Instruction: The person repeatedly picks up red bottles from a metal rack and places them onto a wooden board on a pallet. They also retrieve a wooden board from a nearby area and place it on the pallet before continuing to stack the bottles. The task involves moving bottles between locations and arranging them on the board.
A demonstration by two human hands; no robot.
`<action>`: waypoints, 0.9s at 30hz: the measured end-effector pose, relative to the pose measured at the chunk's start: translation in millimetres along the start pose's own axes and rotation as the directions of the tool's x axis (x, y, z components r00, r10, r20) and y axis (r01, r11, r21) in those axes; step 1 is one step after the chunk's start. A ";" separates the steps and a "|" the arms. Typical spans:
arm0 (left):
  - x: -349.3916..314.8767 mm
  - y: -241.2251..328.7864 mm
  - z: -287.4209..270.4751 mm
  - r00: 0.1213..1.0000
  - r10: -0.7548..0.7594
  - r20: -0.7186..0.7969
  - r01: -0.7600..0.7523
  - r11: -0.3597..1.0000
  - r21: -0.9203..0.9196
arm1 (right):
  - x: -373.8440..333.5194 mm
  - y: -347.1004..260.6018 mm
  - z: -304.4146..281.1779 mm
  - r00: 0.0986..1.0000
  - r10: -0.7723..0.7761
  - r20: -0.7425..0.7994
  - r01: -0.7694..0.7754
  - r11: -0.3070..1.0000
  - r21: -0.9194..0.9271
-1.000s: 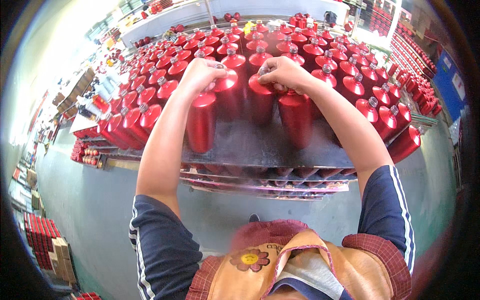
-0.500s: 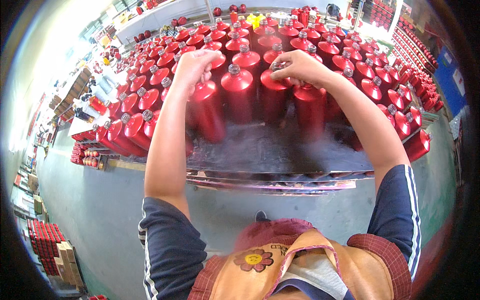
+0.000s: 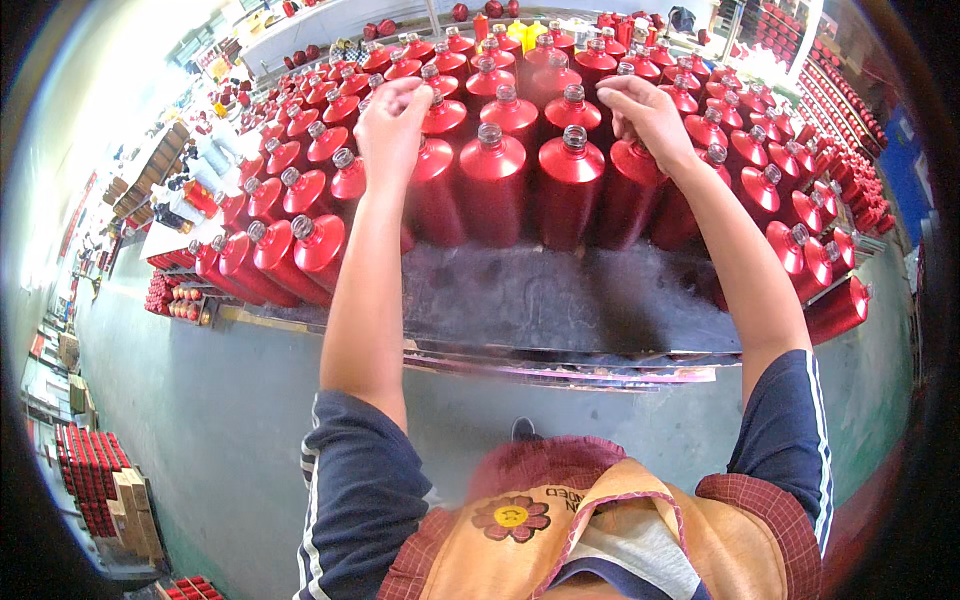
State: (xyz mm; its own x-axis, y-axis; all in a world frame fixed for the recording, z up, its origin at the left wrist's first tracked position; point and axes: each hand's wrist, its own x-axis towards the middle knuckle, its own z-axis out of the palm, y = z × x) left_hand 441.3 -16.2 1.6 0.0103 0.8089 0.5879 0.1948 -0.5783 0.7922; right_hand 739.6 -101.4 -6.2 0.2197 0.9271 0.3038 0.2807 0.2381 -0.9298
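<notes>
My left hand [image 3: 392, 128] is over the left of the front row of glossy red bottles, its fingers bent and loosely apart. Right beside it stands a red bottle [image 3: 436, 190], whose neck is hidden by the hand. My right hand [image 3: 648, 120] hovers at another red bottle [image 3: 632, 190], with its fingers curved and spread; that bottle's neck is hidden too. Between my hands two more red bottles, a left one [image 3: 493, 185] and a right one [image 3: 571, 185], stand upright with bare screw necks. I see nothing held in either hand.
Rows of red bottles [image 3: 510, 115] fill the far part of a dark tabletop [image 3: 500, 300]. The table's front edge [image 3: 560, 370] lies before me. Yellow pieces [image 3: 537, 32] stand at the back. Stacked red goods [image 3: 95, 480] sit on the floor at left.
The bottles under my hands have moved back into line with the front row. My right hand has shifted right, off a bottle neck, and both hands have loosened and risen in the picture.
</notes>
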 end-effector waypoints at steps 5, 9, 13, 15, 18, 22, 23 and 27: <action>-94.5 9.0 -32.3 0.982 0.025 -0.186 -0.043 0.995 -0.089 | -58.1 -0.8 -31.7 0.886 -0.370 -0.279 0.343 0.929 -0.140; -145.0 -36.9 -12.8 0.956 -0.206 -0.208 0.241 0.957 0.159 | -137.0 14.9 -32.3 0.923 -0.225 -0.313 0.175 0.968 -0.181; -143.9 -79.4 15.6 0.950 -0.237 -0.202 0.308 0.808 0.503 | -179.5 49.4 -3.5 0.969 0.021 -0.245 -0.059 0.987 -0.149; -139.7 -87.1 25.5 0.945 -0.220 -0.242 0.312 0.829 0.464 | -182.9 62.5 2.2 0.965 0.151 -0.216 -0.197 0.958 -0.209; -139.3 -84.8 33.0 0.916 -0.242 -0.319 0.375 0.799 0.470 | -175.9 75.9 5.6 0.958 0.192 -0.215 -0.227 0.962 -0.153; -143.0 -81.3 41.2 0.889 -0.199 -0.412 0.393 0.793 0.465 | -169.9 88.4 9.9 0.948 0.273 -0.163 -0.304 0.928 -0.214; -143.3 -82.2 43.5 0.886 -0.179 -0.428 0.384 0.800 0.461 | -167.9 91.2 11.9 0.941 0.292 -0.173 -0.327 0.916 -0.232; -143.4 -88.4 53.7 0.849 -0.131 -0.513 0.405 0.784 0.470 | -165.2 95.8 16.2 0.933 0.338 -0.124 -0.343 0.939 -0.024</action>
State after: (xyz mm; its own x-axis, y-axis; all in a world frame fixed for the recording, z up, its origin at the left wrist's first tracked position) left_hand 475.3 -75.4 -161.5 -0.5196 0.7078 0.4786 0.6182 -0.0753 0.7824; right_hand 715.1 -227.0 -148.8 0.4154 0.9096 -0.0047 0.2102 -0.1011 -0.9724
